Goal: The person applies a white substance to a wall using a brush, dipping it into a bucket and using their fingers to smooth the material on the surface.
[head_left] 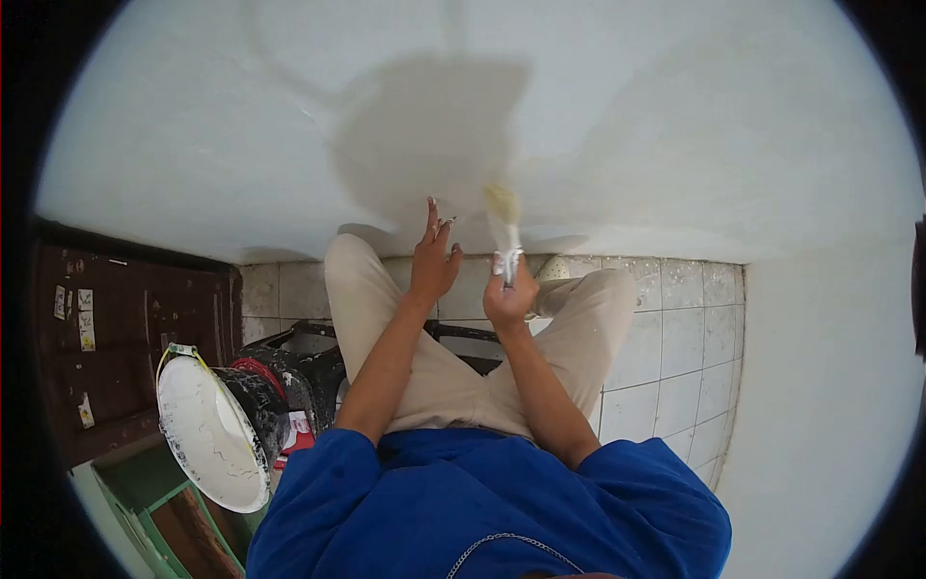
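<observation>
In front of me stands a pale wall (617, 125) with shadows across its middle. My right hand (511, 289) is wrapped round the handle of a paintbrush (502, 207), whose yellowish bristles point up towards the wall. White paint marks the fingers of that hand. To the left of the brush, my left hand (436, 259) is raised near the wall with its fingers apart and nothing in it. White paint spots its fingertips. Whether the bristles or the left fingertips touch the wall, I cannot tell.
A paint-splashed bucket (258, 394) holding white paint (207, 415) stands at the left. A dark brown door (135, 318) and a green wooden frame (145, 492) lie beyond it. Black bars run behind my legs. White floor tiles (666, 347) meet another wall at the right.
</observation>
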Motion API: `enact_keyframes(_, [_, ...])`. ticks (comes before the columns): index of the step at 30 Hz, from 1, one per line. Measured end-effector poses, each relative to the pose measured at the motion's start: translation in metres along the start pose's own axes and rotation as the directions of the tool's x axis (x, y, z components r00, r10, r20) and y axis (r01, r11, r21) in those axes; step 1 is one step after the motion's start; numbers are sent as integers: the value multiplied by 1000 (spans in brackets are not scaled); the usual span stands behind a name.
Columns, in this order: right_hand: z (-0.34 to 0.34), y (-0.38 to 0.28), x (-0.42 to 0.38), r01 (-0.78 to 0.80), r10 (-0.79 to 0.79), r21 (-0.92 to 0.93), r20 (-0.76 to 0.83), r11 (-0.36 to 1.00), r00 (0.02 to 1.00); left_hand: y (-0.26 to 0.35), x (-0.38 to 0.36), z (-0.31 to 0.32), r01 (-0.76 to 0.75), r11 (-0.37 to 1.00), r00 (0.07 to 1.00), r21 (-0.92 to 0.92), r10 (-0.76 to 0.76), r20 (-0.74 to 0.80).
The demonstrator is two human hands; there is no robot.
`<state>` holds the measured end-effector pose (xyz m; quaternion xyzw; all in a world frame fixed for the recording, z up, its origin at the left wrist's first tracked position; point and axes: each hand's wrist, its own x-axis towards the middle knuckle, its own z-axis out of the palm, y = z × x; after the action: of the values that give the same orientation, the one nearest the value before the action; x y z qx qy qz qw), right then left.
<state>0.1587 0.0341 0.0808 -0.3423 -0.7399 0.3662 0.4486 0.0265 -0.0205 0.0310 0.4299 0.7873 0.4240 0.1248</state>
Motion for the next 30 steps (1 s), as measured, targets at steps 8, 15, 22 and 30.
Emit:
enact_keyframes(8, [41,130,-49,-612,651,-223,234,759,722,5,1,2,-35,995,999,97,38,-28])
enact_keyframes(15, [13,21,18,-842,714,470,492,264,498,5,-1,-3,99,992,991,75,-105,84])
enact_keyframes(22, [-32,-91,40,-516,485,727,286,452,827,8,1,-1,48,999,998,-12,-47,40])
enact_keyframes(30, [29,80,-31,-869,832,414,352,272,428,5,0,-1,-16,990,1000,139,14,15])
